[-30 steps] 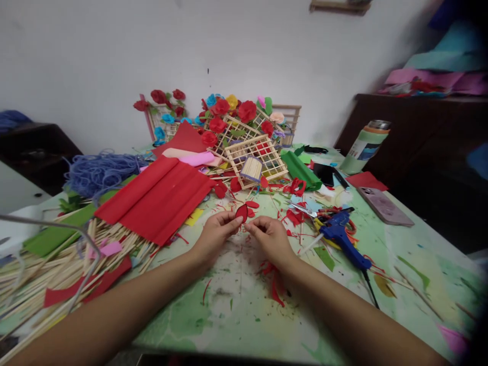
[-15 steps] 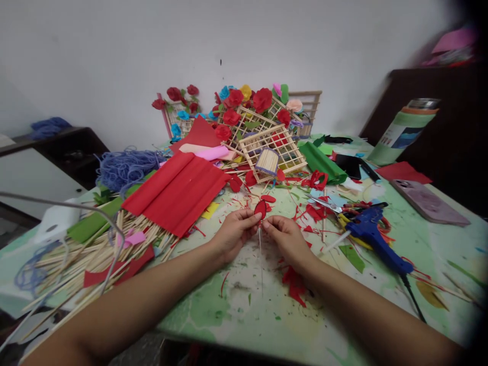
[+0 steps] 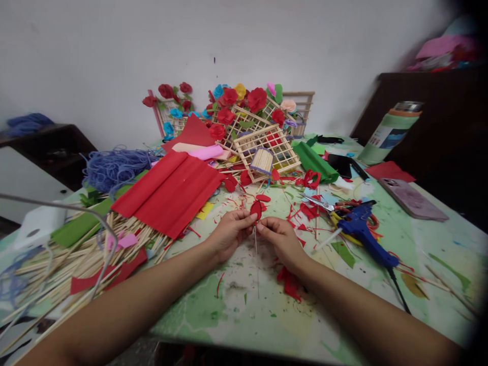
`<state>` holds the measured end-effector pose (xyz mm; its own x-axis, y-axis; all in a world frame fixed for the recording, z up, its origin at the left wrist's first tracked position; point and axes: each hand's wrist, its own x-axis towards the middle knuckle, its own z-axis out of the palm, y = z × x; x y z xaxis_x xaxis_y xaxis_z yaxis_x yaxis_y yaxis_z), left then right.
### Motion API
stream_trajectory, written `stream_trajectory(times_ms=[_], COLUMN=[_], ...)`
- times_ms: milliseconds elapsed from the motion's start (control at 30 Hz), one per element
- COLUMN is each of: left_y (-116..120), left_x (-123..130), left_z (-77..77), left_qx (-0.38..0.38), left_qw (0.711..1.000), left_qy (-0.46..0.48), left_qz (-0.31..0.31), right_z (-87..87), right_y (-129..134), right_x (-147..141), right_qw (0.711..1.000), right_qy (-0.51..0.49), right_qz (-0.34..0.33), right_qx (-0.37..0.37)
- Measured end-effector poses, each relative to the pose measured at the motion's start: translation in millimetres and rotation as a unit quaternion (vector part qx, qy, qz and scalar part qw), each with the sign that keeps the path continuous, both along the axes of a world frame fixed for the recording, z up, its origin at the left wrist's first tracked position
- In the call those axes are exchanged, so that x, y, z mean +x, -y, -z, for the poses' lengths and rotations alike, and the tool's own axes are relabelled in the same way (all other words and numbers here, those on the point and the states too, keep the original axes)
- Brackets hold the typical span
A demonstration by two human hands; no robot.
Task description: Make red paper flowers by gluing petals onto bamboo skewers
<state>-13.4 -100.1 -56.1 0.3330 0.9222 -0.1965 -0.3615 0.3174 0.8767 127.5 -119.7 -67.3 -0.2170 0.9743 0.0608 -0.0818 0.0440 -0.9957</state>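
Observation:
Between thumb and fingers, my left hand (image 3: 234, 231) pinches a small red petal-shaped piece (image 3: 256, 209) with a dark outline. My right hand (image 3: 280, 238) is closed right beside it, its thumb and forefinger pinched on a thin wire (image 3: 256, 259) at the base of the piece. The wire hangs down toward the table between both hands. Just beyond the fingertips lie loose red oval petals (image 3: 263, 198). Red paper scraps (image 3: 290, 282) rest on the table by my right wrist.
A blue glue gun (image 3: 368, 239) and scissors (image 3: 318, 202) lie at right, near a phone (image 3: 414, 199) and a bottle (image 3: 391, 133). Red crepe paper (image 3: 168, 193), thin sticks (image 3: 91, 259) and blue yarn (image 3: 114, 168) cover the left. Stick lattices (image 3: 269, 152) with paper flowers stand behind.
The whole view has shifted slightly, so things appear a little further left. Both hands keep their pinch on the red piece and wire, with barely any movement.

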Motion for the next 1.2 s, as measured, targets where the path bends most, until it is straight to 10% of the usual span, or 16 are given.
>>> stream_trajectory(times_ms=[800,1200], left_y=[6,8], left_x=[3,1], left_z=[-6.7,-11.4], left_qx=[-0.076,0.101], left_qw=[0.992,0.981], left_qy=[0.096,-0.130], left_qz=[-0.033,-0.107], right_z=[-3.4,-2.3], right_y=[7,6], right_x=[0,-2], right_qw=[0.984,0.990], right_qy=[0.047,0.022], right_qz=[0.145,0.139], right_qx=[0.087,-0.005])
